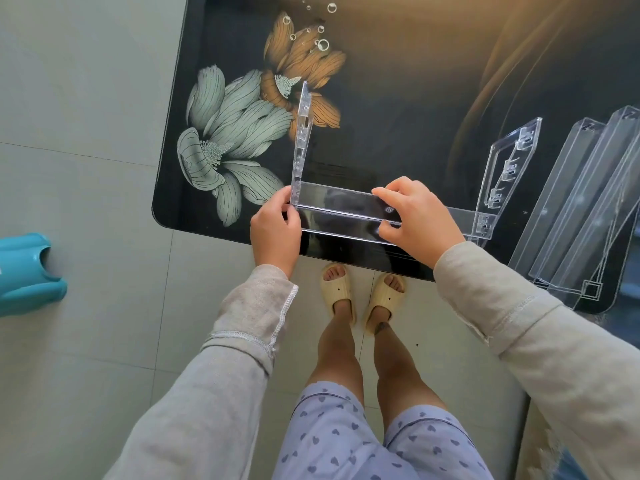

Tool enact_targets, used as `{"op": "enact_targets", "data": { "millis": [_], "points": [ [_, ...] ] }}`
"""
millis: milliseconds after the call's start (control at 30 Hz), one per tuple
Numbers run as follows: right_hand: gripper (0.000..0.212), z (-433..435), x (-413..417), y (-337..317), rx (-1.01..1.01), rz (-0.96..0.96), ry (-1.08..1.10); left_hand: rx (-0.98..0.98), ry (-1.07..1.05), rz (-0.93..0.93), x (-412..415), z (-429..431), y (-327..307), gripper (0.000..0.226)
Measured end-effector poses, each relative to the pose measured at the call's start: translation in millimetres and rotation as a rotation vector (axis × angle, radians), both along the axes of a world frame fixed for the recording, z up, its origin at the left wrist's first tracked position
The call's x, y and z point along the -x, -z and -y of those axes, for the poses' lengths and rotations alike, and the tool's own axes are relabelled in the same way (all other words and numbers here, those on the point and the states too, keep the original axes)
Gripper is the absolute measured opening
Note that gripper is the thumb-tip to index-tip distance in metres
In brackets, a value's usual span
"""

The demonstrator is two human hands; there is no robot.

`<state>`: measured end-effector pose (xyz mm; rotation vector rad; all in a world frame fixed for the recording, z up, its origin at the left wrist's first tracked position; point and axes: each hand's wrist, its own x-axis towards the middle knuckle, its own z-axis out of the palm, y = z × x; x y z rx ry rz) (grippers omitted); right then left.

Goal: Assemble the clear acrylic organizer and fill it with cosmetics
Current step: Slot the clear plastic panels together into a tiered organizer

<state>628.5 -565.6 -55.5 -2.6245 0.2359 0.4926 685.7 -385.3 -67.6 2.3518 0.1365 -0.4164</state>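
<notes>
A clear acrylic shelf tray [343, 211] lies across the near edge of the dark table [398, 116]. My left hand [275, 230] grips its left end, where a clear slotted side panel [302, 133] stands upright against it. My right hand [415, 220] grips the tray right of its middle, thumb under and fingers on top. The tray's right end meets a second clear side panel [509, 171], which leans to the right. No cosmetics are in view.
Several more clear acrylic trays [581, 209] lie stacked at the table's right edge. The tabletop carries printed flowers [235, 133]. A teal plastic stool [24, 271] stands on the tiled floor to the left. My feet in cream slippers [360, 296] stand below the table edge.
</notes>
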Motion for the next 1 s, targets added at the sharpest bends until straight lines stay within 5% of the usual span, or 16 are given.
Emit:
{"op": "enact_targets", "data": {
  "millis": [267, 467, 633, 1000],
  "points": [
    [0.051, -1, 10, -4, 0.039, 0.069, 0.038, -0.093, -0.012, -0.003, -12, 11, 3, 0.018],
    [0.031, 3, 67, -11, -0.064, 0.395, 0.726, -0.162, 0.008, 0.006, -18, 15, 6, 0.016],
    [0.034, 32, 88, 3, -0.216, 0.241, 1.260, -0.161, -0.012, 0.022, -14, 18, 8, 0.018],
    [0.029, 46, 81, 16, -0.297, 0.281, 1.261, -0.228, 0.019, 0.077, -10, 22, 10, 0.018]
  ]
}}
